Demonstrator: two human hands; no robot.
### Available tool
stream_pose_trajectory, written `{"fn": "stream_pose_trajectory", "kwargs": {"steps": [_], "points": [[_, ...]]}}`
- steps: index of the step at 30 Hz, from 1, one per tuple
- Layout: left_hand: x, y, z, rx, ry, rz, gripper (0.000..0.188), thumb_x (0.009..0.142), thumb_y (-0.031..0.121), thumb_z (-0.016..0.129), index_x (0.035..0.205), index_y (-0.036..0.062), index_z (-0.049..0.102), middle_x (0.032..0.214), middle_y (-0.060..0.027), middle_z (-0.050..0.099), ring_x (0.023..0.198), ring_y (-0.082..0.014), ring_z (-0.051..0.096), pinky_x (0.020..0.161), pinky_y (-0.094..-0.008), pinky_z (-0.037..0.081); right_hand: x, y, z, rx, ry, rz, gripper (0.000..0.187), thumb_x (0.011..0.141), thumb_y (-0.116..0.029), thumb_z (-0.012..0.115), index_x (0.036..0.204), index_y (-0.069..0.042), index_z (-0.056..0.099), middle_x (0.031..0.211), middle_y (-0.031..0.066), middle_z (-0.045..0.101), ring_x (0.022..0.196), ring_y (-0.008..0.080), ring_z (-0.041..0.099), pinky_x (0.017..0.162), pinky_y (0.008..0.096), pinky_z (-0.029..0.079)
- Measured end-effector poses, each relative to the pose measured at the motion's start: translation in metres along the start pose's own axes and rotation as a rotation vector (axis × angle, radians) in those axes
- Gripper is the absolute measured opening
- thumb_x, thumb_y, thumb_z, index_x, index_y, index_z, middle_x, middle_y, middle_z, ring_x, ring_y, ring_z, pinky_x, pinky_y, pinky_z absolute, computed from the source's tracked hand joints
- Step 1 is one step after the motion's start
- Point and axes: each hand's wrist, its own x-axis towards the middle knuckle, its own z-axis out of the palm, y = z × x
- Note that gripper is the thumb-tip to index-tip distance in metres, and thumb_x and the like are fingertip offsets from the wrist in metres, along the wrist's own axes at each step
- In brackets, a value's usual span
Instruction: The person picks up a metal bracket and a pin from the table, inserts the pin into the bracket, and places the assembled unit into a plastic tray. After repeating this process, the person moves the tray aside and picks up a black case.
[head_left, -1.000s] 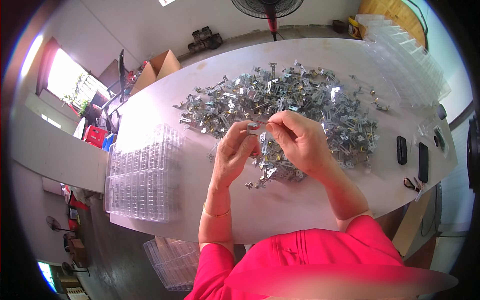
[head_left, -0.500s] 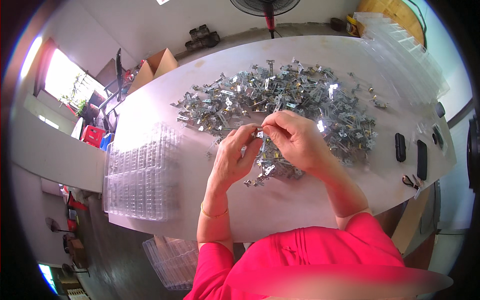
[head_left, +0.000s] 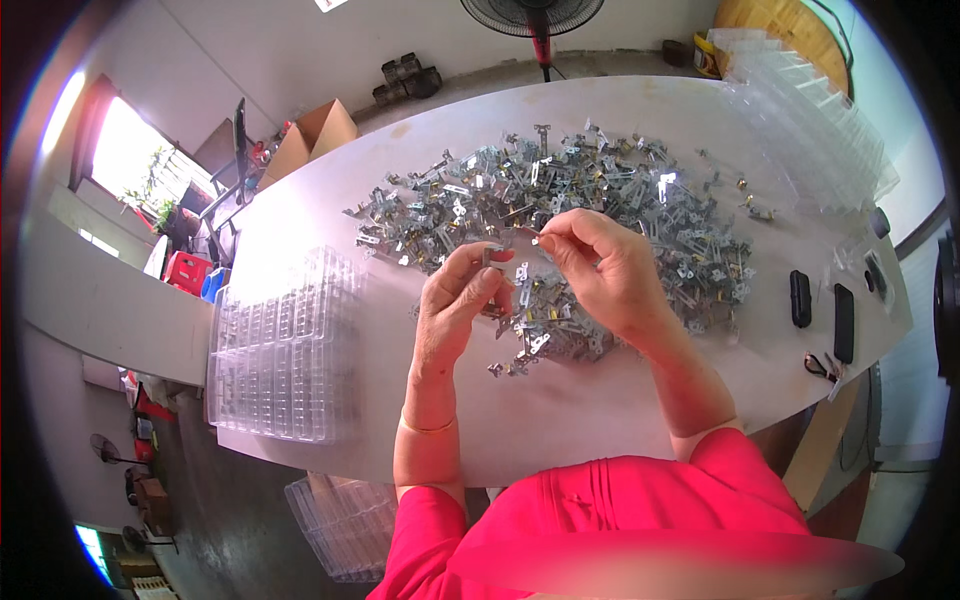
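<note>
Over the near half of the counter (head_left: 560, 425), the left hand (head_left: 450, 305) has its grip clamped on a clip (head_left: 490, 257), probably to leave its upper end exposed. The right hand (head_left: 612, 278) pinches a thin rod (head_left: 526, 230), seemingly by one end so the rest sticks out. Trays (head_left: 275, 370) sit by the left edge, perhaps leaving the middle for the parts pile (head_left: 600, 190), which spreads toward the far edge.

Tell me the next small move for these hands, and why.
I'd probably hold the left hand steady and ease the right hand slightly toward it: the left pinches a small metal part, the right seems to pinch a thin piece, and a gap shows between the two hands. Whether the pieces fit is unclear.
</note>
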Motion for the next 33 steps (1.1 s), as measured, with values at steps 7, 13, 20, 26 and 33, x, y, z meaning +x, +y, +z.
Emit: {"fn": "stream_pose_trajectory", "kwargs": {"steps": [7, 13, 20, 26, 33], "points": [[0.0, -0.001, 0.0, -0.04, -0.031, 0.027, 0.029, 0.101, 0.016, 0.059, 0.121, -0.0055, 0.06, 0.083, -0.0061, 0.065, 0.071, -0.0138, 0.062, 0.075, -0.0293, 0.052, 0.0, 0.001, 0.003, -0.059, -0.052, 0.035, 0.005, 0.092, -0.011, 0.069, 0.094, -0.007, 0.065, 0.079, 0.0092, 0.064, 0.064, 0.0258, 0.062, 0.058, 0.0354, 0.047], [-0.001, -0.001, 0.0, 0.041, -0.021, 0.043, 0.024, 0.1, 0.008, 0.058, 0.121, -0.0038, 0.06, 0.083, -0.0049, 0.065, 0.071, -0.0105, 0.06, 0.069, -0.0244, 0.049, 0.0, 0.001, 0.002, -0.124, -0.055, 0.006, 0.006, 0.092, -0.011, 0.069, 0.094, -0.007, 0.065, 0.079, 0.01, 0.064, 0.065, 0.027, 0.063, 0.058, 0.0365, 0.047], [-0.004, 0.002, 0.008, 0.407, -0.036, 0.094, 0.02, 0.097, 0.002, 0.059, 0.117, -0.0013, 0.061, 0.087, -0.0016, 0.064, 0.073, -0.0071, 0.056, 0.066, -0.0237, 0.048, -0.002, 0.004, 0.001, 0.006, -0.071, 0.071, 0.01, 0.093, -0.007, 0.067, 0.1, -0.003, 0.062, 0.084, 0.013, 0.066, 0.069, 0.0239, 0.065, 0.063, 0.0339, 0.05], [0.0, -0.002, 0.01, 0.742, -0.023, 0.418, 0.026, 0.087, 0.004, 0.069, 0.113, 0.001, 0.061, 0.079, -0.0123, 0.066, 0.073, -0.0266, 0.063, 0.07, -0.0359, 0.05, 0.001, 0.001, -0.005, 0.244, -0.241, 0.273, 0.011, 0.101, -0.008, 0.055, 0.107, -0.001, 0.061, 0.081, 0.0068, 0.064, 0.07, 0.013, 0.06, 0.065, 0.029, 0.05], [0.0, 0.009, 0.021, 0.897, -0.05, 0.498, 0.025, 0.083, 0.003, 0.072, 0.106, 0.0009, 0.064, 0.082, -0.0114, 0.068, 0.075, -0.0286, 0.064, 0.072, -0.0373, 0.05, 0.005, 0.007, -0.007, 0.367, -0.337, 0.383, 0.016, 0.103, -0.016, 0.056, 0.105, -0.001, 0.062, 0.079, 0.0004, 0.061, 0.07, 0.0082, 0.058, 0.063, 0.0256, 0.048]]}}
